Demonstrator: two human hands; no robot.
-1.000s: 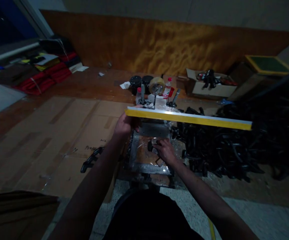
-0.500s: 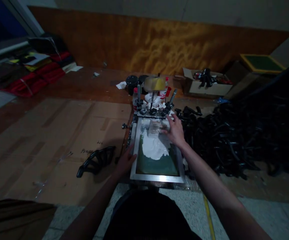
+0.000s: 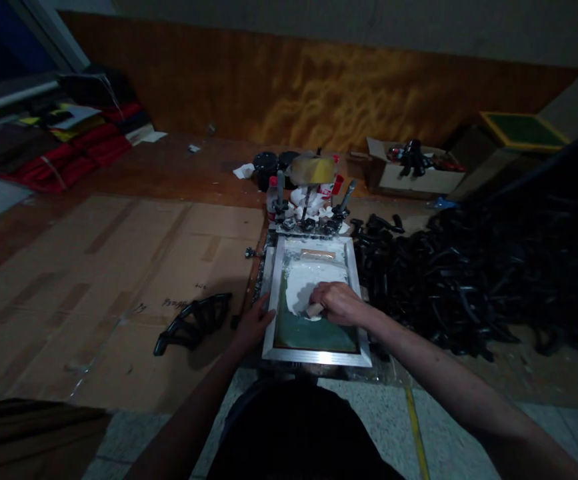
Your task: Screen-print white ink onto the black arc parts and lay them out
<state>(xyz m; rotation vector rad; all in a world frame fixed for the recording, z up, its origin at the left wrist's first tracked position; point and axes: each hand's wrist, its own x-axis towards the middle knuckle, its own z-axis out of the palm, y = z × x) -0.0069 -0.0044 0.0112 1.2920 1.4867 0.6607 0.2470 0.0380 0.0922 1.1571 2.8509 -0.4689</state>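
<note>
A metal-framed screen (image 3: 319, 357) with green mesh lies in front of me, held by a clamp rig (image 3: 309, 225) at its far edge. White paste (image 3: 299, 283) covers its middle and far part. My right hand (image 3: 336, 301) is closed round a small, light-brown scraper (image 3: 314, 309) at the near edge of the paste. A wood-handled squeegee (image 3: 318, 255) rests across the far end of the mesh. My left hand (image 3: 255, 323) lies at the frame's left side, fingers apart, thumb by the rim.
Curved black parts (image 3: 191, 323) lie on cardboard (image 3: 119, 267) to the left. A large heap of black parts (image 3: 443, 287) fills the right. Bottles, black tubs (image 3: 265, 167) and an open box (image 3: 413, 175) stand behind the rig.
My right hand has come from the screen's far right edge toward me and is now closed on the scraper. The squeegee shows clearly at the far end. My left hand has hardly moved.
</note>
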